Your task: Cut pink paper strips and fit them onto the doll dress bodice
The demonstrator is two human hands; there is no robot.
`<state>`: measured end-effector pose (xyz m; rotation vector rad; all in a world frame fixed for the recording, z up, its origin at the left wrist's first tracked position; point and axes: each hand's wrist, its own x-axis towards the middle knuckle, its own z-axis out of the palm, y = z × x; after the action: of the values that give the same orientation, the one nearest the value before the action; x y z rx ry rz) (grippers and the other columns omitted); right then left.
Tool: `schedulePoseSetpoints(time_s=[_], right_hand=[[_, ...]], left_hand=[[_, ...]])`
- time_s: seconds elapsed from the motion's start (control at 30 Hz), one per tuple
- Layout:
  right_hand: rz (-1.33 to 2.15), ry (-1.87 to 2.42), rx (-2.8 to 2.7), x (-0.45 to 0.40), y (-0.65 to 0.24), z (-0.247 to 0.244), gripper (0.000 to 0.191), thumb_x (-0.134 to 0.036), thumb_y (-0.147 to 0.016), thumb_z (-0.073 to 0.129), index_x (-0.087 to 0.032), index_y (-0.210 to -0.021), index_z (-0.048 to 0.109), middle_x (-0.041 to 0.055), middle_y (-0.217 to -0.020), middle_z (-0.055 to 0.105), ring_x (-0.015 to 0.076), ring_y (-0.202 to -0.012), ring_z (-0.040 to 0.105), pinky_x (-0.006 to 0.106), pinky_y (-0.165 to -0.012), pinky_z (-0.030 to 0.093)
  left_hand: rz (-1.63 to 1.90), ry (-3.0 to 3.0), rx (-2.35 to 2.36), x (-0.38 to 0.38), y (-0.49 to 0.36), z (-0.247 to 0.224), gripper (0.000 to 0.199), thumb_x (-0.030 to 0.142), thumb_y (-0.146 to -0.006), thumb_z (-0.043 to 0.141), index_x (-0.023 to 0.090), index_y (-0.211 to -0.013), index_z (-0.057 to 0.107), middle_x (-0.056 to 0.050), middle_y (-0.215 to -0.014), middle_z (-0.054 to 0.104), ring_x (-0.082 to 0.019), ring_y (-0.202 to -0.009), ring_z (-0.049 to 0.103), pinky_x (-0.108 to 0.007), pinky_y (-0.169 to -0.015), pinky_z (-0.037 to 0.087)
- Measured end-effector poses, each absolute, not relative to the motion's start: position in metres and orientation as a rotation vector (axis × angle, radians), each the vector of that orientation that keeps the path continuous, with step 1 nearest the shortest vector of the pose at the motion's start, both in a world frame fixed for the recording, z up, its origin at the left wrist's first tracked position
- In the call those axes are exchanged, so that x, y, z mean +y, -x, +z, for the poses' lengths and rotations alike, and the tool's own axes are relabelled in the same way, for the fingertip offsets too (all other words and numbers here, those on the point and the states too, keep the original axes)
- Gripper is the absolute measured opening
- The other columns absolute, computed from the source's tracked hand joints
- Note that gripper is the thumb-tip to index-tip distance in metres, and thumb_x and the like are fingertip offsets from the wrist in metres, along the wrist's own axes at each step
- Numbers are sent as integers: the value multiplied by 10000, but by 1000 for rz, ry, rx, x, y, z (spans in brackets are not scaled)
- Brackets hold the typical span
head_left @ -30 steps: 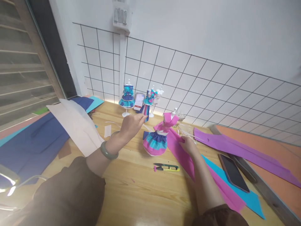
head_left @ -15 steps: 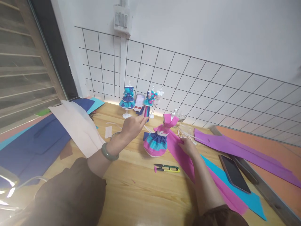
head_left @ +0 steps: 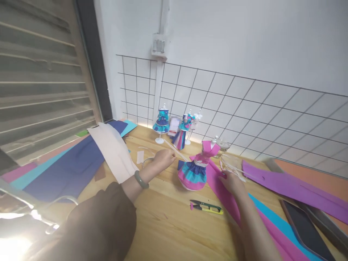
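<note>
My left hand [head_left: 164,158], with a green bangle [head_left: 141,179] at the wrist, is closed over the table, left of a small dress form in a pink, teal and navy dress [head_left: 196,169]. Whether it holds anything is hidden; thin white strips [head_left: 176,149] run just behind it. On the right, my right hand [head_left: 231,182] lies at a long pink sheet [head_left: 217,177] beside the dress. Its fingers are curled and partly hidden, so I cannot tell what they grip. Thread snips [head_left: 208,207] with a yellow and green handle lie in front of the dress.
Several small dressed forms, one in blue [head_left: 162,121], stand by the wall grid. A glass bowl [head_left: 223,145] sits behind the pink dress. Navy [head_left: 67,166] and white sheets [head_left: 111,148] lie left; a purple sheet [head_left: 285,181] and phone [head_left: 306,226] lie right.
The view has swung, shifting the scene right and down. My left hand has drawn back slightly leftward and its fingers are more curled. My right hand stays at the pink sheet.
</note>
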<state>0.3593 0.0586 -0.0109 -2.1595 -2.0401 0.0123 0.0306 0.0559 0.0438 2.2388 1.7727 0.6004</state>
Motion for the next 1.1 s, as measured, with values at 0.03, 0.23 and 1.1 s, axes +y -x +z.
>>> schedulePoseSetpoints(time_s=[0.03, 0.23, 1.1], right_hand=[[3, 2151, -2046, 59, -359, -11, 314, -280, -774, 491, -131, -1001, 648, 143, -963, 672, 251, -875, 612, 287, -684, 407], [-49, 2087, -2050, 65, -359, -8, 403, -240, -790, 445, -86, -1133, 589, 178, -1100, 631, 288, -1010, 578, 331, -784, 417], [-263, 2236, -2284, 14, -379, 26, 345, -36, -785, 390, -164, -1002, 625, 146, -909, 640, 240, -832, 610, 301, -653, 376]], left_hand=[[596, -2245, 1778, 56, -26, 42, 198, 294, -809, 503, 198, -826, 675, -64, -836, 676, -195, -819, 607, -253, -664, 387], [554, -2250, 1842, 55, 5, 28, 181, 276, -778, 528, 181, -710, 667, -74, -766, 674, -200, -756, 608, -263, -614, 376], [794, -2219, 1736, 31, 26, -11, 258, 240, -837, 403, 188, -740, 636, -38, -778, 669, -159, -706, 586, -248, -596, 340]])
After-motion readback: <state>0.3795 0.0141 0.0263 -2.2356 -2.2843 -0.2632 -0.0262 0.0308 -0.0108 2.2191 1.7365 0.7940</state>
